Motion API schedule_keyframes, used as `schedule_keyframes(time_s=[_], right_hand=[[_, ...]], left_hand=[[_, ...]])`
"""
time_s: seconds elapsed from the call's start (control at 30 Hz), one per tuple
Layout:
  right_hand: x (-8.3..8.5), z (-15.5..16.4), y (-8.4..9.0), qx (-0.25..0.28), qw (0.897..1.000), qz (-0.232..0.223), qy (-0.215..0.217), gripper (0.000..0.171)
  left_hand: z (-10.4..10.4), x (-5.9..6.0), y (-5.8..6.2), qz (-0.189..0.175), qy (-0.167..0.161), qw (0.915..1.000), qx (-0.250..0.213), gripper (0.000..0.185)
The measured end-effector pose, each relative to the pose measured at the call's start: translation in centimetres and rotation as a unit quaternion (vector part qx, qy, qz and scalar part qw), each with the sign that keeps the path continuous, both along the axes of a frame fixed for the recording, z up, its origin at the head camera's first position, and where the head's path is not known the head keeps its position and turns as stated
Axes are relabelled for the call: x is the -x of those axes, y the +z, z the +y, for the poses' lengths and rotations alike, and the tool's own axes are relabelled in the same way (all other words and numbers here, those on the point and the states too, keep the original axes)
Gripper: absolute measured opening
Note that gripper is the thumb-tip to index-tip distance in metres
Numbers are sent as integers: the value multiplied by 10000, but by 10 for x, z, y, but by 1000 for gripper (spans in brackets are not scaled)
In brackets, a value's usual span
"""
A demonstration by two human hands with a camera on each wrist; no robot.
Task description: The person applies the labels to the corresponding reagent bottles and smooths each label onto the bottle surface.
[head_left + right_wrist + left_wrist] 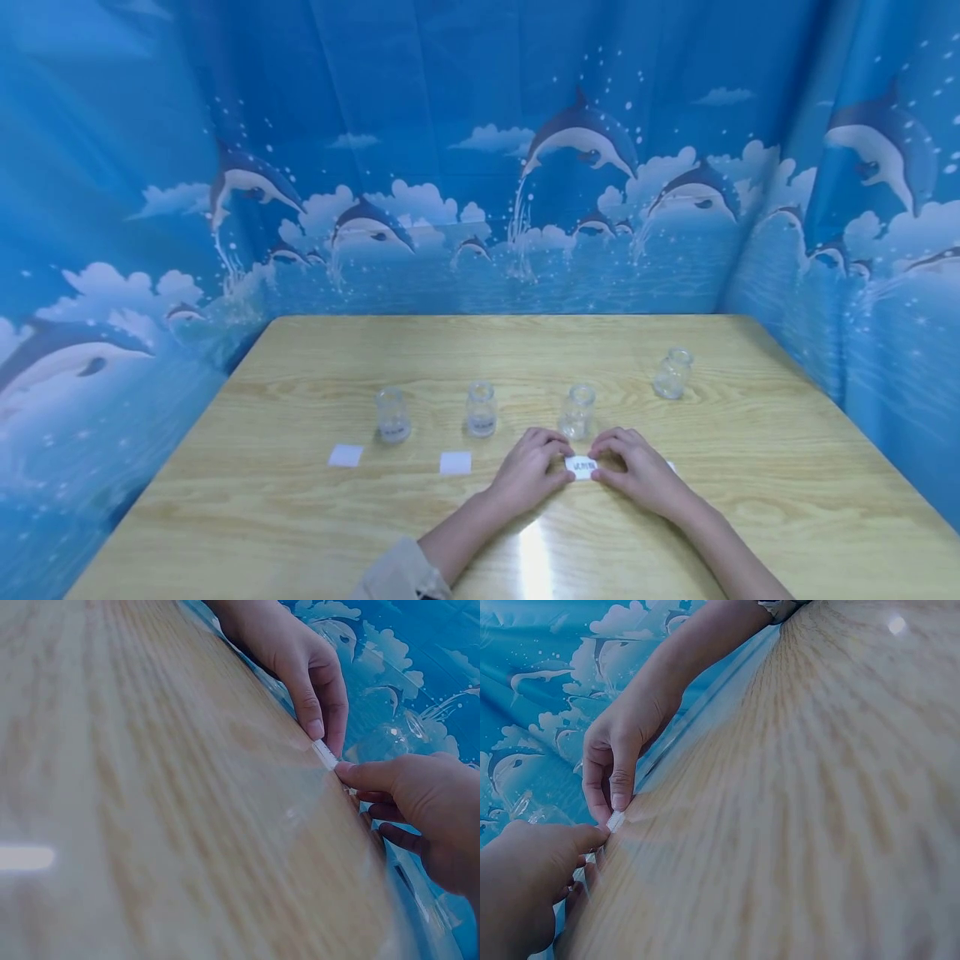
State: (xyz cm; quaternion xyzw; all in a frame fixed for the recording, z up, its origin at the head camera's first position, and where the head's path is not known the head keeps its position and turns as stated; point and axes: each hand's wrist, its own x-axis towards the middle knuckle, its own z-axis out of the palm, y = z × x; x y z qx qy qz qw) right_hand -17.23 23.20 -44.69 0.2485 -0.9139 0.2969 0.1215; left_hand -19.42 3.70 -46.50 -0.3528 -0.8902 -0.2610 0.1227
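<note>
Both hands work on one item, a white label with dark characters, positioned in front of the third glass jar from the left. The left hand pinches the label's left end between thumb and fingers; the right hand pinches the right end in the same manner. The views do not establish whether the label touches the tabletop.

The head view alone gives the complete layout. A first jar and a second jar stand to the left of the third, each with dark marking near its base. A fourth jar stands farther back, to the right. One white card lies in front and to the left of the first jar; another card lies in front of the second. A small white piece shows just beyond the right hand, mostly hidden by it.

The wrist views supply the low-angle detail. The left wrist view shows the right hand's thumb set against the label and a patterned cuff at that arm, which the head view does not include. The right wrist view shows the label tilted, nearly edge-on, between the two thumbs, with the dolphin-print curtain behind.
</note>
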Motion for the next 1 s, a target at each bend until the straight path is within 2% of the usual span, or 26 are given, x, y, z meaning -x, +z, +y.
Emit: schedule_keyframes(time_s=[0.17, 0.27, 0.33, 0.4, 0.5, 0.6, 0.8, 0.9, 1.0], right_hand=[[1, 1, -4, -38, 9997, 189, 170, 28], [2, 0, -8, 110, 9994, 202, 242, 30], [1, -1, -9, 382, 9990, 12, 233, 27], [1, -3, -9, 708, 9969, -282, 212, 21], [0, -5, -6, 1178, 9909, -618, 191, 13], [-2, -9, 2, 1542, 9859, -598, 264, 11], [-10, -16, 16, 1819, 9826, -226, 299, 15], [-7, -13, 12, 1829, 9825, -212, 277, 14], [-2, -8, 3, 1823, 9825, -239, 285, 13]], left_hand=[[1, 0, 0, -73, -33, 9999, -112, 30], [1, 0, 0, -323, -2, 9987, -398, 29], [2, 1, 0, -613, -13, 9953, -754, 26], [3, 1, -1, -994, -75, 9873, -1236, 22], [4, 2, 0, -1581, -239, 9677, -1949, 16], [4, 0, 6, -1945, -331, 9513, -2368, 13], [2, -14, 30, -2094, -451, 9438, -2519, 13], [2, -14, 30, -2179, -486, 9407, -2555, 14], [3, -9, 20, -2377, -430, 9348, -2606, 13]])
